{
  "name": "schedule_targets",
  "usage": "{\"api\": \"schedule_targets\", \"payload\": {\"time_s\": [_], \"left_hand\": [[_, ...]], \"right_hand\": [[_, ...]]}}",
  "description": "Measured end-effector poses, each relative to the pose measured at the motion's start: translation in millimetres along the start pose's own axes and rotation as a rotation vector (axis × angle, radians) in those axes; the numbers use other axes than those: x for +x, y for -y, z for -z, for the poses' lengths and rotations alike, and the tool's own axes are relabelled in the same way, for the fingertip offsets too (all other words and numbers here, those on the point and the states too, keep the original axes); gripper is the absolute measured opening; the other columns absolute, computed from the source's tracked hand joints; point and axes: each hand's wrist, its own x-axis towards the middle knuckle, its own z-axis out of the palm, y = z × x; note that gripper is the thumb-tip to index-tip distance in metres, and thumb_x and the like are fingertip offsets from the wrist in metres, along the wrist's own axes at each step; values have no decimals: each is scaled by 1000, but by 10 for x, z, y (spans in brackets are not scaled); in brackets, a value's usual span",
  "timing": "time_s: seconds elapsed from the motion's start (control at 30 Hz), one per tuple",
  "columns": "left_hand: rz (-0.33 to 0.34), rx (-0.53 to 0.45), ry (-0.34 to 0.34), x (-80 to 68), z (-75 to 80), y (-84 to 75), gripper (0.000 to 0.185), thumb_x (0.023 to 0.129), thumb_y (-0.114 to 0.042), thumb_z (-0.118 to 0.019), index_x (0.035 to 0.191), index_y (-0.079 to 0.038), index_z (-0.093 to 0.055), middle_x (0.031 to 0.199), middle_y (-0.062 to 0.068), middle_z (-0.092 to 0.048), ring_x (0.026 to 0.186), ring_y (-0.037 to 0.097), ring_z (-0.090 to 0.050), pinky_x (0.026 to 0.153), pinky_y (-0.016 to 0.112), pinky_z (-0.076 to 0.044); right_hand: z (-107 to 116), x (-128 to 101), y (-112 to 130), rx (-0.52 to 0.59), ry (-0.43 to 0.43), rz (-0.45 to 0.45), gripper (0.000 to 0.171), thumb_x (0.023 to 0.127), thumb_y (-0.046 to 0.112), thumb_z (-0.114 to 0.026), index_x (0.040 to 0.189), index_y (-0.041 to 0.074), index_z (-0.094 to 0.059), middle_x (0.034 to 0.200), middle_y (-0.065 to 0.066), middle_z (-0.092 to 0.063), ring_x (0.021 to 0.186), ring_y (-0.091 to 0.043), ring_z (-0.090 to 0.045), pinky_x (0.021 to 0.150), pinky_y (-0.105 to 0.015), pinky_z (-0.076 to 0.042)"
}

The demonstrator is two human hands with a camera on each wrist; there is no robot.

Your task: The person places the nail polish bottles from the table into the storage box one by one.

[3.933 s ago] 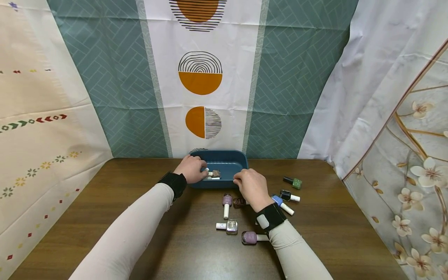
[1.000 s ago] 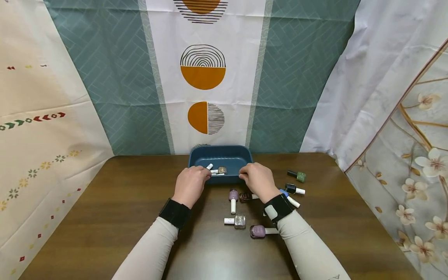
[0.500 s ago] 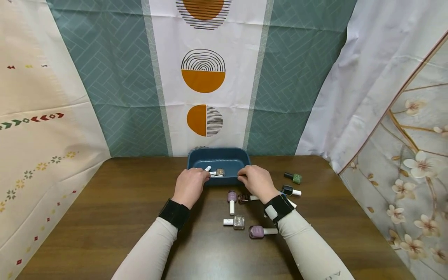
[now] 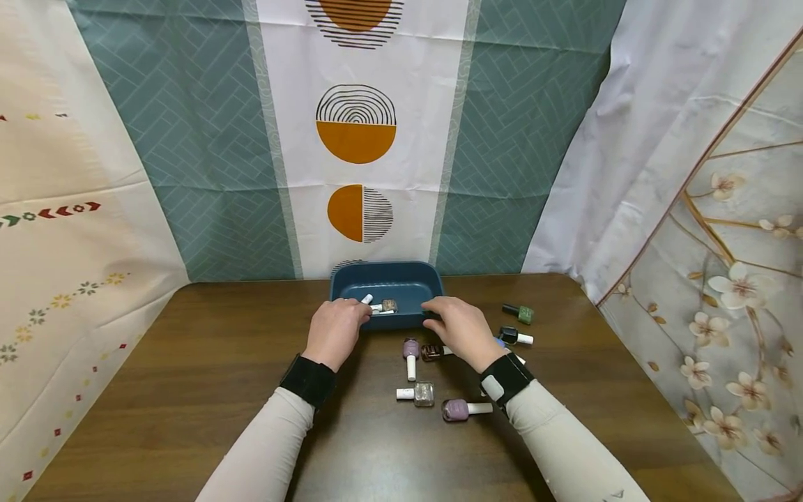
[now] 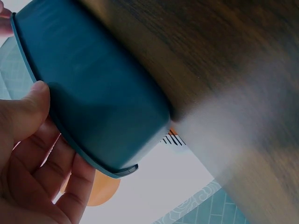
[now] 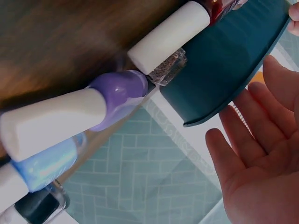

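A dark blue tray (image 4: pixel 408 275) stands at the table's far middle and holds two small polish bottles (image 4: pixel 384 307). My left hand (image 4: pixel 339 326) is at its near left corner. In the left wrist view the thumb of the left hand (image 5: pixel 29 109) lies on the tray's outer wall (image 5: pixel 98 88) and the fingers curl past the rim. My right hand (image 4: pixel 454 326) is at the near right corner. In the right wrist view the right hand (image 6: pixel 254 154) has a flat palm and straight fingers a little off the tray rim (image 6: pixel 224 65).
Several polish bottles lie on the brown table (image 4: pixel 188 362) near my right hand: lilac (image 4: pixel 410 348), dark red (image 4: pixel 431 352), glitter (image 4: pixel 423 394), mauve (image 4: pixel 456 410), black (image 4: pixel 511 336), green (image 4: pixel 521 314). Patterned curtains hang behind and on both sides.
Since 3.9 s ago my left hand has come out of the tray's inside to its near left corner. Over the last second both hands stay at the tray's near corners.
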Motion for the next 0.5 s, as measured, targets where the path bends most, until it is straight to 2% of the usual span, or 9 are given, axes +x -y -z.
{"api": "schedule_targets", "payload": {"time_s": [0.3,0.5], "left_hand": [[3,-4,12,5,8,0,10,97,-10,-86,106,-12,-88,97,5,-82,89,26,-74,81,43,-58],[-4,-15,-10,-3,-15,13,9,95,-9,-87,104,-12,-88,94,5,-81,86,26,-73,81,44,-58]], "right_hand": [[80,-233,-10,-7,-11,26,51,106,29,-78,151,9,-67,150,-13,-68,145,-32,-59,111,-54,-53],[110,-376,-20,-22,-16,57,53,106,31,-78,152,9,-66,152,-12,-67,146,-32,-59,114,-53,-51]]}}
